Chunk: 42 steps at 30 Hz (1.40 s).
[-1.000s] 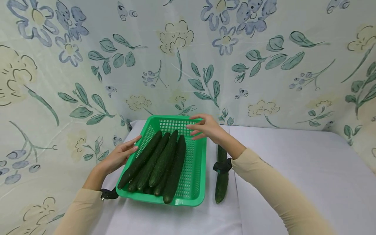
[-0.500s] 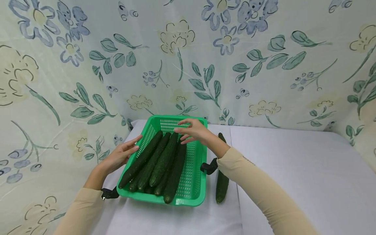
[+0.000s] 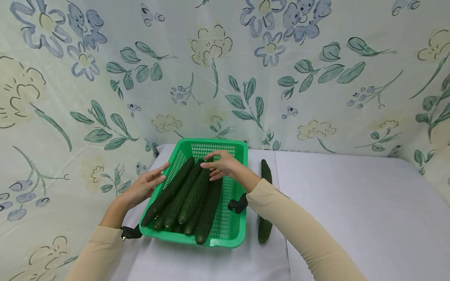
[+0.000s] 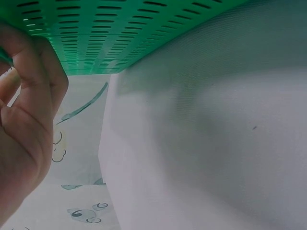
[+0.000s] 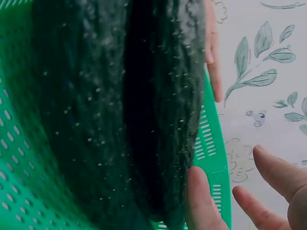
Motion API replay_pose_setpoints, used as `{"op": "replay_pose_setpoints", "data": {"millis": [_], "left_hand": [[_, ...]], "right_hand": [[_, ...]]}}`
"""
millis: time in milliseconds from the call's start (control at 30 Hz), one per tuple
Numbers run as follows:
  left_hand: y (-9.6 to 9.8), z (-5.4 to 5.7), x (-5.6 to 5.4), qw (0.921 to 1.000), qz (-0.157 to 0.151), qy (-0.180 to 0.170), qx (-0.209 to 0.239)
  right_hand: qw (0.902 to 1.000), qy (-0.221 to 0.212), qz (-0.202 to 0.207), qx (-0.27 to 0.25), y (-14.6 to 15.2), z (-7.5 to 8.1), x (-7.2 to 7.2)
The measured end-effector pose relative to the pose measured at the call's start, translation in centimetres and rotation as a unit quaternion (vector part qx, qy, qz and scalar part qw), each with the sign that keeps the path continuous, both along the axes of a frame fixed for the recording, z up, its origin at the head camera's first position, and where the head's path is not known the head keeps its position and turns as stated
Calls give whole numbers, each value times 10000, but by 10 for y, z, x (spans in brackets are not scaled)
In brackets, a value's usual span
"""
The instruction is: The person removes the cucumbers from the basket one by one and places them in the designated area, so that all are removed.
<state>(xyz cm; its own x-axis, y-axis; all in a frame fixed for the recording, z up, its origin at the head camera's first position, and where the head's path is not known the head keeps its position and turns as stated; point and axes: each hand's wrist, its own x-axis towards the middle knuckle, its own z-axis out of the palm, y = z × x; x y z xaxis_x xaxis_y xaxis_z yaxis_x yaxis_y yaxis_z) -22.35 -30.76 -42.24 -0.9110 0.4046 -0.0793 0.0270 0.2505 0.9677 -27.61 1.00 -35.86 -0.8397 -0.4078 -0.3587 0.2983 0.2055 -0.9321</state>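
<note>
A green perforated plastic basket (image 3: 236,224) holds several long dark cucumbers (image 3: 191,203) lying side by side, mostly in its left half. My left hand (image 3: 140,189) grips the basket's left rim; in the left wrist view its bent fingers (image 4: 52,72) lie against the outer wall. Over the far ends of the cucumbers hovers my right hand (image 3: 223,166), its fingers spread and nothing held. In the right wrist view one fingertip (image 5: 199,191) is close beside a cucumber (image 5: 96,120); whether they touch I cannot tell.
One more cucumber (image 3: 265,230) lies on the white-covered table (image 3: 337,207) just right of the basket, partly behind my right forearm. A floral cloth (image 3: 218,66) hangs behind and to the left. Each wrist carries a small black camera.
My right hand has moved left and nearer from the basket's far right rim to above the cucumbers. The left hand, basket and cucumbers have stayed put.
</note>
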Motion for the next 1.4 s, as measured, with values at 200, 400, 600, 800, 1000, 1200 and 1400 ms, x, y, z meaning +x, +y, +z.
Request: {"op": "replay_pose_setpoints", "data": {"millis": [200,400,600,800,1000,1200,1400], "left_hand": [[0,-1,0,10000,18,-10,-4],[1,-2,-1,10000,58,51,-59],[1,-1,-2,10000,66,40,-48],[1,-1,-1,9999,102,35,-73],[0,-1,0,9999,132,-1,-86],[1,-1,0,9999,110,-10,-70],[0,0,0,10000,57,14,-61]], "right_hand": [[9999,-25,-10,151,-3,-9,-1],[9996,-228,90,140,-5,-15,-1],[9995,-264,76,152,-11,-23,-1],[9994,-310,46,136,-14,-26,2],[9993,-333,-16,165,-17,-29,3],[9990,-405,-41,179,-17,-29,5],[9979,-639,-33,-56,-17,-29,5]]}}
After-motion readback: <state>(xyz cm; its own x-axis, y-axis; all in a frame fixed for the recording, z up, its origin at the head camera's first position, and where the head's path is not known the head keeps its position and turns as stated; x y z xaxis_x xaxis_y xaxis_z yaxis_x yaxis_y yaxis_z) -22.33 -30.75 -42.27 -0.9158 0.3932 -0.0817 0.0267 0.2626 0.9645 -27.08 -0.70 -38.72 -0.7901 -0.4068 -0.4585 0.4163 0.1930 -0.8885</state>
